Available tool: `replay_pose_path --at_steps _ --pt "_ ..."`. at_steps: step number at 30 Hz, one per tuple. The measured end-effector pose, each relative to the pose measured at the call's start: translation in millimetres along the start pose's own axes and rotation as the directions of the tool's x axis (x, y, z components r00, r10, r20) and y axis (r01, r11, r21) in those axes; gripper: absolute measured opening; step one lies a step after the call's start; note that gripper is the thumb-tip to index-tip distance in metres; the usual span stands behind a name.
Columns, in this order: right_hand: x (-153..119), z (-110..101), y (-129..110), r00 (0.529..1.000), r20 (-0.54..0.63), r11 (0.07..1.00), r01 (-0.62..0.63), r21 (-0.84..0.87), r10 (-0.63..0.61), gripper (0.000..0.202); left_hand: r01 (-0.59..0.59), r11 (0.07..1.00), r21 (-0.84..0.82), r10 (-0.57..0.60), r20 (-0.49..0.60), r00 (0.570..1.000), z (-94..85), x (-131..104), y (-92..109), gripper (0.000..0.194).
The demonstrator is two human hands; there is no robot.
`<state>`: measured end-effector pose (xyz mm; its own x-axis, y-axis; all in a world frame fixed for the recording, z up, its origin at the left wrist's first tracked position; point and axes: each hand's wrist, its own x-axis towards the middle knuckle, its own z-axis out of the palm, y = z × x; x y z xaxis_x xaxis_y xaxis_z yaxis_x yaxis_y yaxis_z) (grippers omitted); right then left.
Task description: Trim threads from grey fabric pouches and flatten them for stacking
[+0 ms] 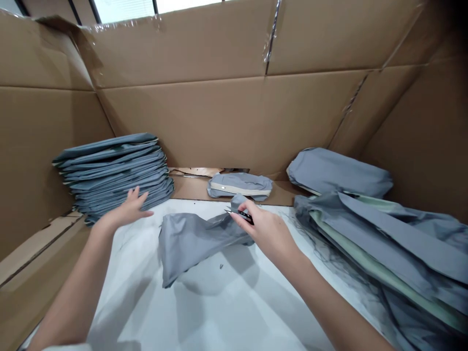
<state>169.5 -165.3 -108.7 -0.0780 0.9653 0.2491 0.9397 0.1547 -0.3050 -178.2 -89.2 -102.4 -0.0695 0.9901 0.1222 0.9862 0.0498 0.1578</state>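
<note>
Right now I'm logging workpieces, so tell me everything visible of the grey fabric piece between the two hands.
The grey fabric piece looks thin and soft, creased, broad at the left, narrowing and bunching toward the right. It is over the white table; how much rests flat is unclear. The right hand, holding a small black pointed tool, is at its right end; whether it also grips the cloth is unclear.
</note>
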Motion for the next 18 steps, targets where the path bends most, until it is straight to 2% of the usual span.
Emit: replay_pose_path --at_steps 1,2,4,5,6,8,10,12,14,16,18 --pt "-1 2 2 1.0 -0.005 1.0 -0.003 0.017 0.003 0.038 -0.031 0.999 -0.037 0.032 0.017 0.999 2.0 -6 5 0.062" --pt "-2 4 3 1.0 -0.012 0.999 -0.006 0.035 0.006 0.038 -0.088 0.992 -0.093 0.084 -0.048 0.995 -0.2 -14 16 0.058" --pt "-3 8 3 0.999 -0.031 0.997 -0.01 0.073 0.012 0.039 -0.253 0.947 -0.2 0.218 -0.181 0.959 -14.5 -33 52 0.049" --pt "-3 9 3 0.999 -0.036 0.996 -0.012 0.088 0.015 0.039 -0.318 0.922 -0.221 0.282 -0.177 0.943 -23.3 -43 73 0.047" --pt "-4 11 3 0.999 -0.04 0.995 -0.015 0.1 0.019 0.04 -0.37 0.909 -0.19 0.353 -0.119 0.928 -31.0 -52 95 0.044" --pt "-5 13 4 0.998 -0.053 0.993 -0.02 0.116 0.026 0.04 -0.454 0.891 -0.021 0.455 0.027 0.89 -37.1 -65 134 0.042" --pt "-7 15 4 0.997 -0.07 0.991 -0.018 0.131 0.027 0.04 -0.499 0.859 0.116 0.489 0.104 0.866 -29.4 -69 161 0.043" --pt "-8 16 6 0.997 -0.074 0.989 -0.013 0.145 0.024 0.039 -0.546 0.832 0.104 0.528 0.156 0.835 -14.7 -66 174 0.035" --pt "-9 17 7 0.999 -0.049 0.987 -0.014 0.161 0.022 0.039 -0.568 0.823 0.01 0.559 0.164 0.813 -2.7 -61 176 0.028" --pt "-9 17 8 1.0 -0.012 0.986 -0.02 0.168 0.023 0.04 -0.548 0.833 -0.073 0.553 0.132 0.823 1.7 -56 172 0.025" --pt "-9 18 8 1.0 0.018 0.986 -0.022 0.165 0.019 0.039 -0.5 0.858 -0.121 0.511 0.089 0.855 0.4 -54 166 0.025"
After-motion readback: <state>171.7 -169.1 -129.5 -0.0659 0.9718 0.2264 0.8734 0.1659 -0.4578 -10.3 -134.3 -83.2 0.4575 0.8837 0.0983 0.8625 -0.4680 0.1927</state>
